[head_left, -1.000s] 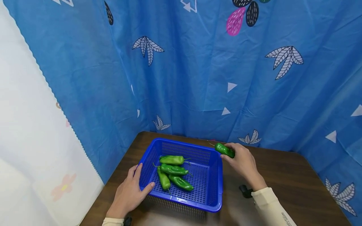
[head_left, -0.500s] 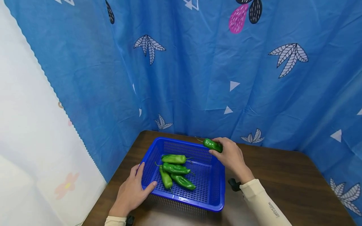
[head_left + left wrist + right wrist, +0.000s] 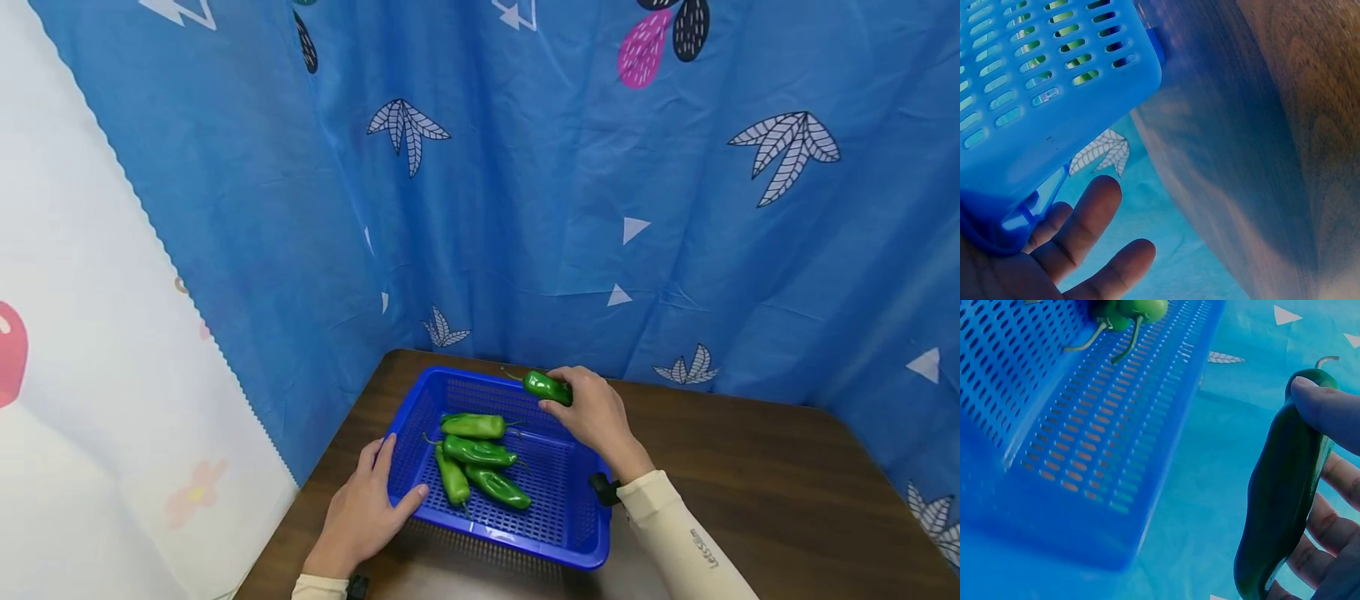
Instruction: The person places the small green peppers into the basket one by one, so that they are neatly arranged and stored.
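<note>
A blue slotted basket (image 3: 570, 533) sits on the brown table (image 3: 750, 483) with several green peppers (image 3: 480, 452) lying inside. My right hand (image 3: 588, 412) grips one more green pepper (image 3: 546, 387) above the basket's far right corner; the right wrist view shows this pepper (image 3: 1285, 487) between thumb and fingers beside the basket wall (image 3: 1085, 456). My left hand (image 3: 367, 512) holds the basket's near left corner, thumb on the rim. In the left wrist view the fingers (image 3: 1082, 228) lie under the basket corner (image 3: 1054, 94).
A blue patterned curtain (image 3: 600, 183) hangs right behind the table, a white printed sheet (image 3: 90, 375) to the left. Bare tabletop stretches to the right of the basket.
My right hand has carried the pepper leftwards, from beside the basket's right rim to above its far right corner. The left hand stays on the basket.
</note>
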The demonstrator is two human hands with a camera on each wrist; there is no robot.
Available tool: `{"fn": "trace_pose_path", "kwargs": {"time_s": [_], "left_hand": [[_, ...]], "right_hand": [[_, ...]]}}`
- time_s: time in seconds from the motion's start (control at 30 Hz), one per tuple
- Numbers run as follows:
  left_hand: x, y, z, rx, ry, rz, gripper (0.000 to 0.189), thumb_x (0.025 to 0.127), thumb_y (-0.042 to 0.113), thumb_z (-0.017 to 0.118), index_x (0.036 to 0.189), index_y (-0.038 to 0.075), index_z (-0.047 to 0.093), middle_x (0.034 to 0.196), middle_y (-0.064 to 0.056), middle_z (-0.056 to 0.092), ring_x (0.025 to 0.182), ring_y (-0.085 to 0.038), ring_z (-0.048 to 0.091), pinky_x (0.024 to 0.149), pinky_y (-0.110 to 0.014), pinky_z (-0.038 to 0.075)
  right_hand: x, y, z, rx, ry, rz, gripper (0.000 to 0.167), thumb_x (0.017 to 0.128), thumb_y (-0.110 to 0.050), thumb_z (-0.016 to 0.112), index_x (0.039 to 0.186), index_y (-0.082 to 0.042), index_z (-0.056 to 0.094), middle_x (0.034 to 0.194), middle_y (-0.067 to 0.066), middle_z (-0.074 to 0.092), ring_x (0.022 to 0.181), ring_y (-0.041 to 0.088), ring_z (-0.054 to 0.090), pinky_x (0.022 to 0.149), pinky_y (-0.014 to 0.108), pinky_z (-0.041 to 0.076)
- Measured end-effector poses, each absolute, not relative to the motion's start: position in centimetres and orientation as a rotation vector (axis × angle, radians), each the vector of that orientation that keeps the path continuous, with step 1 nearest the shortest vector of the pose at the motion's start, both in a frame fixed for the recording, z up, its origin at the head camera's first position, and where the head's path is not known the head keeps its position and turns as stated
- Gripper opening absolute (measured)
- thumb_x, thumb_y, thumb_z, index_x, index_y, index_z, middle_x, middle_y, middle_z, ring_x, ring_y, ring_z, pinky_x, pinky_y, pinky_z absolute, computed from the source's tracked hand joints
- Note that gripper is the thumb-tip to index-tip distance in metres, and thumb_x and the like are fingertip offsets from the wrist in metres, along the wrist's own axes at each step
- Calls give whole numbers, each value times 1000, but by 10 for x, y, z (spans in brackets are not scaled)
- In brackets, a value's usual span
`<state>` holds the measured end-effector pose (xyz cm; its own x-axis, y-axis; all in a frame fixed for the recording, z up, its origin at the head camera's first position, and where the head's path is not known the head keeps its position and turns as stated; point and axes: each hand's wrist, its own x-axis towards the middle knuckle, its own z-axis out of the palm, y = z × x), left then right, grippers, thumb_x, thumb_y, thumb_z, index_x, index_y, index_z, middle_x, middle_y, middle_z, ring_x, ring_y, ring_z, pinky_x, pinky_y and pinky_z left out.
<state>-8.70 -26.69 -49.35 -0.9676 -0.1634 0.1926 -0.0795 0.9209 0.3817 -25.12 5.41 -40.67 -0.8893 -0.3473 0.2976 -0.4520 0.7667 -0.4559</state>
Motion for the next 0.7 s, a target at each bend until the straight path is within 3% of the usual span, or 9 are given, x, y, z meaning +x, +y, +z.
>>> {"fn": "trace_pose_path", "kwargs": {"time_s": [0.7], "left_hand": [[-88,-265,-496,198,-2853,-559,103,82,85,49,158,17,33,153,-11,40,114,-31,66,76,-48,56]], "right_hand": [[-248,14,-424,681,-2749,784,44,79,-34,86,118,-21,72,109,2,70,84,16,65,68,35,53]]}}
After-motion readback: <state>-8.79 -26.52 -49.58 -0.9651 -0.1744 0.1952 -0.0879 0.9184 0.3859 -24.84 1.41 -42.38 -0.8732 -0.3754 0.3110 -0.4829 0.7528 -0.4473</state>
